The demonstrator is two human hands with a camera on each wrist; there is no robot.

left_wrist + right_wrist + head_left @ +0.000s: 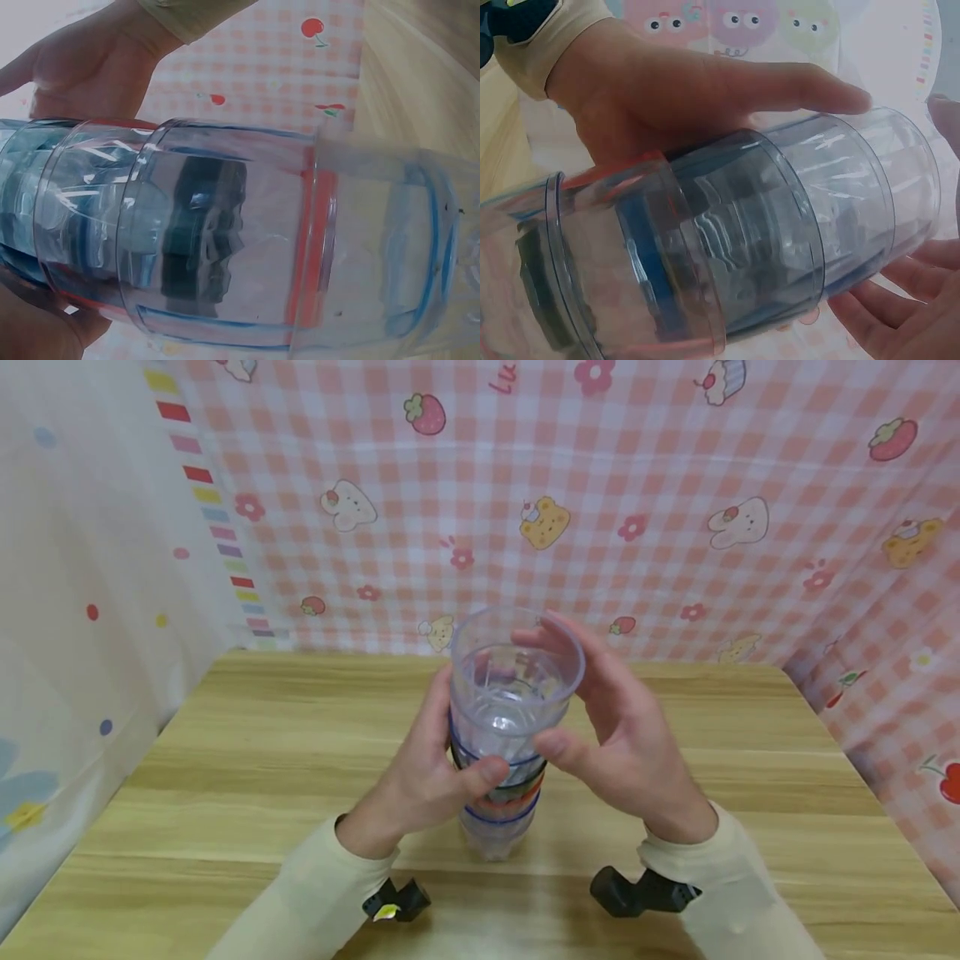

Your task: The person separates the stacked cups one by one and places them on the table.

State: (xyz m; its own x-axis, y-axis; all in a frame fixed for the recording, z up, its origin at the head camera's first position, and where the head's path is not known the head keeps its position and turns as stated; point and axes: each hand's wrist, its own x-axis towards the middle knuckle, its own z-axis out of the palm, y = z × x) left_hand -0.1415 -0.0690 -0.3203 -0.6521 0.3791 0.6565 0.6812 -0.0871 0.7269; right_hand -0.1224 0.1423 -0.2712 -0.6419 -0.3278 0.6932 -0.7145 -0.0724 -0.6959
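A tall stack of clear plastic cups, each nested in the next and ringed with bands of blue, black and red-orange (pixel 522 800), stands roughly upright over the light wood-grain table (pixel 225 793), at the middle between the two hands. Whether the base of the stack (pixel 497 835) touches the wood cannot be told.

The left hand (pixel 423 781) grips the stack from the left, a little below the top. Its thumb lies across the near side, pointing right, and the fingers wrap out of sight behind; the right wrist view shows that thumb stretched along the cups.

The right hand (pixel 626 747) is raised to the right of the uppermost clear cup (pixel 491 697), higher than the left. Its thumb and fingers are spread wide in a loose arc, the thumb at the near right side and the fingertips reaching round the far side, seen through the plastic. How firmly, if at all, it presses on the cup cannot be told.

Both forearms come in from the near edge in cream sleeves (pixel 322 885), angled inward, with black wrist devices (pixel 637 892) on their inner sides. A pink-and-white checked cloth (pixel 480 468) hangs at the far side.
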